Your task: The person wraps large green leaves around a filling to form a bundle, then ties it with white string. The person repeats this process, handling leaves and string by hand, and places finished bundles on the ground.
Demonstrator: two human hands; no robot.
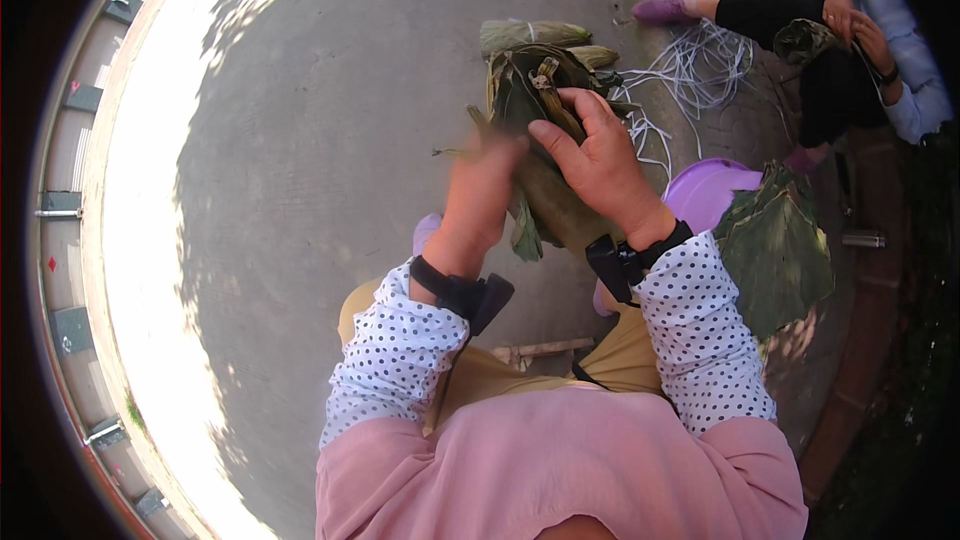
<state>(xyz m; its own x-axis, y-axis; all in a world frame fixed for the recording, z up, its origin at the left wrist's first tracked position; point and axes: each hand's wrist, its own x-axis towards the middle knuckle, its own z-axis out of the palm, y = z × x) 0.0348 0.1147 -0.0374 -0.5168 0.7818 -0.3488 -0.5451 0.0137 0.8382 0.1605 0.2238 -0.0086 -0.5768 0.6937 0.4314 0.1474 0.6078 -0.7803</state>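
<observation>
Between my hands is a bundle of large dried leaves (552, 202), olive-green and brown, with curled stem ends at its top. My right hand (608, 158) grips it from the right, thumb and fingers bent around the leaves near the stems. At its left side is my left hand (482, 188), blurred by motion, so its fingers do not show clearly. Beyond lies a pale green leaf bundle (530, 35) on the ground, partly behind the dark leaves. A broad green leaf (775, 255) spreads beside my right forearm.
White strings (705, 65) lie in a loose tangle at the far right, near a purple plastic piece (700, 192) partly hidden by my right arm. At the upper right sits another person (880, 30) with a leaf roll (803, 40) at their hands. Grey pavement (320, 140) stretches to the left.
</observation>
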